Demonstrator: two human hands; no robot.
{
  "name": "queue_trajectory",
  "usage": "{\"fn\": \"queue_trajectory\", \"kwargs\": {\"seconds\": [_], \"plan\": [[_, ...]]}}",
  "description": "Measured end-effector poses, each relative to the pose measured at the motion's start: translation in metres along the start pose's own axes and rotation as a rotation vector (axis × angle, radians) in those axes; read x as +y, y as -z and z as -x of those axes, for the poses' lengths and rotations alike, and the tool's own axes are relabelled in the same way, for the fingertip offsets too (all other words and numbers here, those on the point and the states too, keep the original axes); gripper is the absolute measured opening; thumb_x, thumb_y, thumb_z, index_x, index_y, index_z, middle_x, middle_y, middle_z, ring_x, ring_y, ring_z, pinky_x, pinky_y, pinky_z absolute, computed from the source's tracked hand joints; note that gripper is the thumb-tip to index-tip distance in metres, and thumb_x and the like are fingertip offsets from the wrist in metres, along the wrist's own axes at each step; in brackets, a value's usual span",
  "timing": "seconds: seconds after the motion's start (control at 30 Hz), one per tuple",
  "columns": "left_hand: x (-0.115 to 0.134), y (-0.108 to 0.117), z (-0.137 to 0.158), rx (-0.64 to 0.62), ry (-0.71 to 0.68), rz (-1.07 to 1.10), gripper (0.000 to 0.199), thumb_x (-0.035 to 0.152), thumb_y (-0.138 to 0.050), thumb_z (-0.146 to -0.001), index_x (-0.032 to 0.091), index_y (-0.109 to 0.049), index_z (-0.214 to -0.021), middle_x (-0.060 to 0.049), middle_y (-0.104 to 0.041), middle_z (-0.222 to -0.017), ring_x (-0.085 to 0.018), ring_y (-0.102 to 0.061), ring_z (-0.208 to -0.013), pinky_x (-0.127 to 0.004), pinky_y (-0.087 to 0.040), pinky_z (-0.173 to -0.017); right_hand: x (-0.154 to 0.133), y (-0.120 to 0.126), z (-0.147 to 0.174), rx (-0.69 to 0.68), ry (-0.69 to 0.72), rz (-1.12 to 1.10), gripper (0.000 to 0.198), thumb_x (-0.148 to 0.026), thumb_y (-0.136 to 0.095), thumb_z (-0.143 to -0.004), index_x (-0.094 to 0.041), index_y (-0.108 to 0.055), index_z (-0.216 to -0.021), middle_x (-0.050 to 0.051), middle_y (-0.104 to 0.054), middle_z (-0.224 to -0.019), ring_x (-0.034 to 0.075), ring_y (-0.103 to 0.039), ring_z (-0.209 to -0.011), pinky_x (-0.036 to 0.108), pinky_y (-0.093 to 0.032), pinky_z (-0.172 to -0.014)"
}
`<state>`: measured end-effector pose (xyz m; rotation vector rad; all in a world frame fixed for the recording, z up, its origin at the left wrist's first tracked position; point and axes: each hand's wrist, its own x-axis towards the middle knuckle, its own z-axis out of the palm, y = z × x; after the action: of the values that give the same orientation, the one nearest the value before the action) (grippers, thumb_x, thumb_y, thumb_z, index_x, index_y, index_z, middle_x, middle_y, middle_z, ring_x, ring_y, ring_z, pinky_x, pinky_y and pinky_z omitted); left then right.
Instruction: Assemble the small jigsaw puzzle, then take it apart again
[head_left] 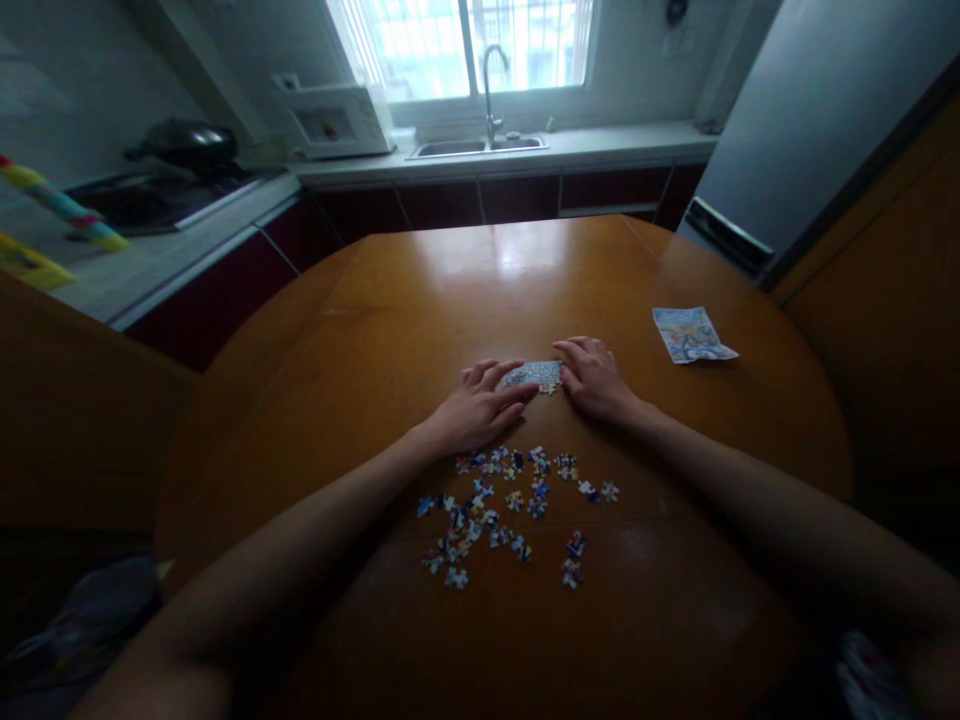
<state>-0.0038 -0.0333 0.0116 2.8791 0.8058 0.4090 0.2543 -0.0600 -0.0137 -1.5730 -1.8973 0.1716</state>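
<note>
A partly joined jigsaw puzzle (pixel 541 374) lies flat on the wooden table, its upper edge straight and its lower edge ragged. My left hand (pixel 484 405) rests over its left end, fingers spread and stretched out across the pieces. At the right end, my right hand (pixel 592 378) touches the puzzle's edge with its thumb side, fingers bent and slightly apart; whether a piece is under them is hidden. Loose puzzle pieces (pixel 474 520) lie scattered nearer to me, several of them overlapping. Two more pieces (pixel 573 572) lie apart on the right.
A creased picture sheet (pixel 690 335) lies on the right of the round table (pixel 480 290). Behind are a counter with a sink (pixel 480 148), a microwave (pixel 337 120) and a window. A pan (pixel 187 142) stands on the stove at left; a fridge (pixel 817 110) is at right.
</note>
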Motion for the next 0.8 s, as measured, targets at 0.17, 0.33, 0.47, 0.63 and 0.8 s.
{"fn": "queue_trajectory", "kwargs": {"seconds": [0.17, 0.33, 0.47, 0.63, 0.8], "plan": [[-0.006, 0.001, -0.003, 0.174, 0.071, 0.162, 0.049, 0.035, -0.045, -0.104, 0.026, -0.039, -0.152, -0.010, -0.051, -0.144, -0.028, -0.044, -0.132, -0.049, -0.037, -0.115, 0.014, -0.001, -0.004, 0.146, -0.095, -0.153, 0.033, -0.023, -0.047, -0.091, -0.018, -0.067, -0.117, 0.015, -0.066, -0.117, 0.031, -0.056, -0.114, 0.051, -0.044, -0.104], [-0.025, -0.005, -0.004, 0.324, 0.216, 0.213, 0.039, 0.021, -0.047, -0.099, 0.018, -0.054, -0.137, -0.012, -0.064, -0.129, -0.026, -0.053, -0.121, -0.049, -0.045, -0.107, 0.021, -0.001, -0.003, 0.154, -0.093, -0.159, 0.030, -0.021, -0.047, -0.090, -0.018, -0.069, -0.111, 0.015, -0.067, -0.114, 0.031, -0.057, -0.113, 0.052, -0.043, -0.105], [-0.030, -0.010, -0.004, 0.257, 0.197, 0.225, 0.042, 0.016, -0.049, -0.094, 0.014, -0.056, -0.136, -0.014, -0.066, -0.127, -0.025, -0.058, -0.120, -0.047, -0.049, -0.106, 0.022, -0.001, -0.002, 0.135, -0.085, -0.164, 0.028, -0.021, -0.048, -0.090, -0.019, -0.070, -0.107, 0.014, -0.067, -0.113, 0.030, -0.057, -0.112, 0.051, -0.044, -0.103], [-0.029, -0.013, -0.003, 0.103, 0.051, 0.144, 0.053, 0.017, -0.044, -0.097, 0.018, -0.041, -0.150, -0.013, -0.054, -0.147, -0.026, -0.045, -0.141, -0.050, -0.039, -0.118, 0.022, 0.001, -0.003, 0.114, -0.082, -0.160, 0.027, -0.021, -0.049, -0.090, -0.019, -0.071, -0.105, 0.013, -0.067, -0.111, 0.030, -0.058, -0.111, 0.050, -0.045, -0.101], [-0.028, -0.012, -0.002, 0.038, 0.071, 0.116, 0.055, 0.016, -0.042, -0.096, 0.013, -0.037, -0.151, -0.014, -0.051, -0.150, -0.027, -0.041, -0.145, -0.049, -0.036, -0.121, 0.021, 0.001, -0.003, 0.109, -0.084, -0.159, 0.027, -0.021, -0.049, -0.089, -0.018, -0.072, -0.104, 0.014, -0.068, -0.112, 0.029, -0.058, -0.110, 0.050, -0.045, -0.101]]}}
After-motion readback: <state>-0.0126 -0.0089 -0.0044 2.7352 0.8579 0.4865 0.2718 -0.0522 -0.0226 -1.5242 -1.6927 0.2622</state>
